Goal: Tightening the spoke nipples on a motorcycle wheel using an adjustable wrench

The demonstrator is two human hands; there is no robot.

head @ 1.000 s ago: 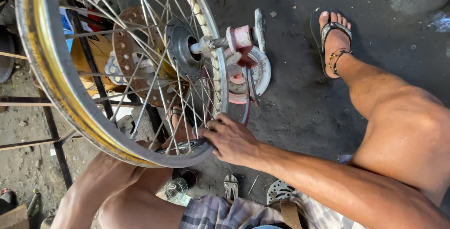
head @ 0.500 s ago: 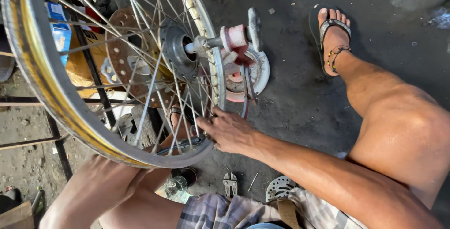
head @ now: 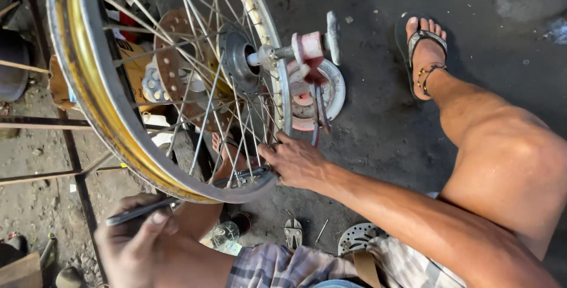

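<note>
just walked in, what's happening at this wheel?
A seated person is working on a spoked wheel mounted upright on a stand over a dirty floor. The right hand grips the rim's lower edge among the spokes. The left hand holds a thin dark tool pointed at the rim. Pliers and a brake disc lie on the floor by the person's lap.

One spoked wheel (head: 159,81), two hands (head: 298,161), two sandalled feet (head: 426,55), one pen-like tool (head: 142,210), possibly two brake discs (head: 357,238).
</note>
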